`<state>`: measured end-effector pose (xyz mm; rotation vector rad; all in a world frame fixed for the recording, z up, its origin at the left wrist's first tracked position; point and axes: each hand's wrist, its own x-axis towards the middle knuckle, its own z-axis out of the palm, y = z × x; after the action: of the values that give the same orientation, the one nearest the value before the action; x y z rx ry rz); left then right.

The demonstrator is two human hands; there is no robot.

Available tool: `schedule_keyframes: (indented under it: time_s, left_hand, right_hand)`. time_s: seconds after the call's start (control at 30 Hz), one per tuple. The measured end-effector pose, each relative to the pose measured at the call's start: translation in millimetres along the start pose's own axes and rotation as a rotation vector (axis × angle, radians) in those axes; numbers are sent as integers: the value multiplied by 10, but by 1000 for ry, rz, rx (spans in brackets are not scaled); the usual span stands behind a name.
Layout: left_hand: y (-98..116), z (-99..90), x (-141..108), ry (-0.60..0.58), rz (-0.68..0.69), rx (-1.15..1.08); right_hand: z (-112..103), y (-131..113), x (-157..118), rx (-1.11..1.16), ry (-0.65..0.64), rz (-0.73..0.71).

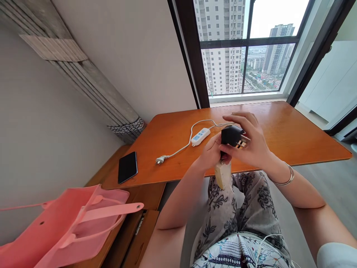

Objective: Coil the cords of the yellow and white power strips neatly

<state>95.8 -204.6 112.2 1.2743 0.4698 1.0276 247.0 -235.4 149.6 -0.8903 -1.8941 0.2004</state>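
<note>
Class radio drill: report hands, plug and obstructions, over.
Left hand grips black plug. Right hand spread around it, near prongs. White power strip on table, apart from hands. Nothing visibly blocking.

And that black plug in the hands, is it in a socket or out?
Out: the black plug is held in the left hand, its metal prongs bare, in no socket.

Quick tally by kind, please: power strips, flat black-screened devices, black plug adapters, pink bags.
Power strip: 1
Flat black-screened device: 1
Black plug adapter: 1
Pink bag: 1
Total: 4
</note>
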Motion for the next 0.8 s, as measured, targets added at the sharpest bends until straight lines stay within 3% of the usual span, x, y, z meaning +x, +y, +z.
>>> schedule_keyframes:
  time_s: [0.13, 0.23, 0.5, 0.67, 0.8]
  left_hand:
    - [35, -24, 38, -37, -79, -32]
    - [45, -32, 47, -47, -68, -38]
    - [29, -3, 23, -24, -16, -22]
    - [61, -12, 66, -28, -11, -121]
    - [67, 3, 87, -4, -6, -125]
  right_hand:
    - [38, 150, 123, 402, -103, 256]
    - [79, 254, 101, 562, -136, 369]
    - [71, 353, 19, 555, -127, 339]
    - [139, 490, -8, 715, -147, 395]
    - [238, 509, -53, 661, -28, 404]
